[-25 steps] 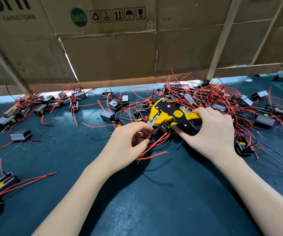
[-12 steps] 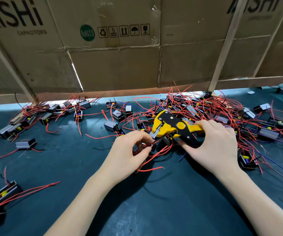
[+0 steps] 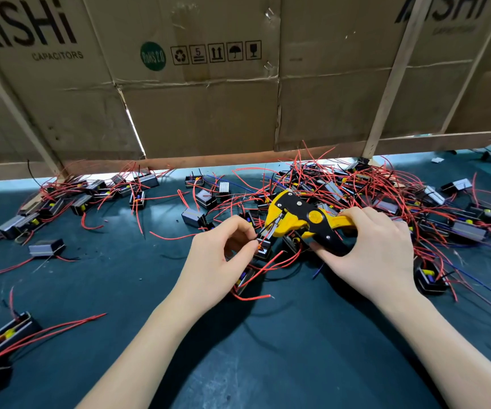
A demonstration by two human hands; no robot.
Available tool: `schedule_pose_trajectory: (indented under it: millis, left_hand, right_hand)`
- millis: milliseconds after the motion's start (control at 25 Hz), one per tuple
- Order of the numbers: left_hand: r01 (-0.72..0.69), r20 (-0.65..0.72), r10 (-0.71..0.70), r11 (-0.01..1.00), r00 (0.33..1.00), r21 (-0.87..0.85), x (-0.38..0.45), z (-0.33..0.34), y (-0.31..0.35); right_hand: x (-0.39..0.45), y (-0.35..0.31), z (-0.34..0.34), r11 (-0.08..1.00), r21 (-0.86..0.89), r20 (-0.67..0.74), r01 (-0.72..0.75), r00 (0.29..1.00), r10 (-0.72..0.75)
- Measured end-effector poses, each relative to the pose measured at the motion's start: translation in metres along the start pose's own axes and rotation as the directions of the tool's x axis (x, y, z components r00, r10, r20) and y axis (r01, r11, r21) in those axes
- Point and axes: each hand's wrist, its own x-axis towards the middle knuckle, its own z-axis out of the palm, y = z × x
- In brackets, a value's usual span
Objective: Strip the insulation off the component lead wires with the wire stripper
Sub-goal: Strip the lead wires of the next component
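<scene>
Wire, thin, light and limp, is pinched by the left hand at the stripper mouth; best held near its end. Stripper handles are gripped by the right hand.

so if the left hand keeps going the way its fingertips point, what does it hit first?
Probably the wire stripper. The left hand pinches a red lead wire and points right and slightly away, at the stripper's yellow head held by the right hand. Depth is unclear from one view.
</scene>
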Motion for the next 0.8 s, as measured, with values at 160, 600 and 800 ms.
schedule_pose_trajectory:
  millis: [160,600,800]
  left_hand:
    - [0.069,0.011,-0.068,0.994,0.998,-0.088,0.0014,-0.0012,0.0019]
    - [0.070,0.033,-0.066,0.988,0.997,-0.136,0.0006,0.0020,0.0033]
    - [0.068,0.035,-0.064,0.989,0.997,-0.131,0.0017,-0.0001,0.0027]
  right_hand:
    - [-0.0001,-0.0001,-0.0003,1.000,0.005,-0.005,-0.004,1.000,0.004]
    - [-0.0020,-0.0064,-0.0006,0.998,0.025,-0.066,0.049,0.997,-0.047]
    - [0.0004,-0.0043,-0.0037,0.998,0.054,-0.075,0.016,0.997,-0.011]
